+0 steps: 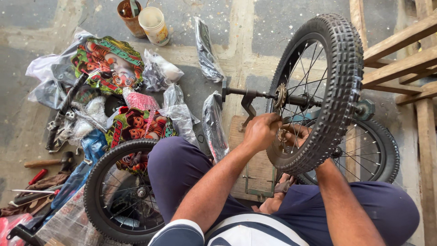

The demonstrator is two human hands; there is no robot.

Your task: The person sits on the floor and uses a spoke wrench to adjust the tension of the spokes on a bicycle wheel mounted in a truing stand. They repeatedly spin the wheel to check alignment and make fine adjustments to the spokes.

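Note:
A small bicycle wheel (339,86) with a knobbly black tyre stands upright in front of me, between my knees. A long axle (248,93) with a rusty sprocket (280,95) sticks out of its hub to the left. My left hand (261,132) is closed beside the spokes, just below the sprocket, with its fingertips pinched on a small metal part (282,135). My right hand (297,133) reaches in from behind the tyre. It shows only through the spokes, with its fingers curled at the wheel's inner side. What it grips is partly hidden.
A second wheel (98,182) lies by my left knee and a third (380,152) behind the upright one. A wooden board (236,136) with a metal bracket lies on the floor. Plastic bags, colourful printed panels (109,61), a hammer (50,161), two cups (154,25) and a wooden frame (400,64) surround me.

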